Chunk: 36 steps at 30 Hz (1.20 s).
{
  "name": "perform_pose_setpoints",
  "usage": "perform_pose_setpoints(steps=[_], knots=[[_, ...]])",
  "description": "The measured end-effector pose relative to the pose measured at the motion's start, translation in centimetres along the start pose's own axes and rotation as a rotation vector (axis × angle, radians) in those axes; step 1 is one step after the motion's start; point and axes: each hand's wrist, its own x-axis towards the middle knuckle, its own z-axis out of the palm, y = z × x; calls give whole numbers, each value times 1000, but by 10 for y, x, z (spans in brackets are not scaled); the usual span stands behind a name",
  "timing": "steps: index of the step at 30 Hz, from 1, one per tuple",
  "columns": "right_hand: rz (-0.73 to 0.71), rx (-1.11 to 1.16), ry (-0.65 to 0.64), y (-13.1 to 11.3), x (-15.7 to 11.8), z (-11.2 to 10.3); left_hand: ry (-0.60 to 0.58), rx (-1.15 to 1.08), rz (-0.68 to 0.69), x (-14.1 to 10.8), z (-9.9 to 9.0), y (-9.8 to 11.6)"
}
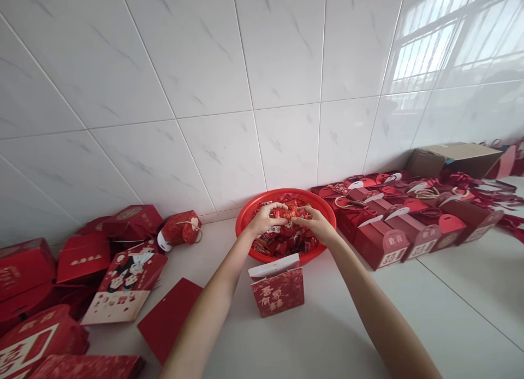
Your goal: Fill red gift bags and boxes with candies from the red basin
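Observation:
Over a red plastic basket (241, 226) full of wrapped candies (286, 245), my left hand (266, 220) and my right hand (315, 224) face each other. The fingers of both curl around red-wrapped candy (291, 213) between them, just above the pile. Exactly how many pieces each hand has is hard to make out. In front of the basket a small red gift box (279, 293) with pale lettering stands upright, its white-lined top standing open. Neither hand touches it.
Rows of red gift boxes (380, 242) with handles stand to the right, before a brown cardboard box (460, 156). At left lie more red boxes (84, 257), a printed flat box (125, 283) and a red card (170, 316). A tiled wall (204, 67) rises behind.

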Motion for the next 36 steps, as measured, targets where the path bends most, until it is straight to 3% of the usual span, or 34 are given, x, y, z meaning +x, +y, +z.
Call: perform_pose_setpoints(steps=[10,18,29,36], knots=[[-93,-66,68,3,2,-1,-36,81,14,0,1,-3],[-3,-71,35,0,0,0,-71,133,38,0,2,-2],[-24,-27,37,1,1,-2,-85,94,45,-2,2,2],[13,-33,42,-3,-2,0,-11,71,78,-1,1,-1]])
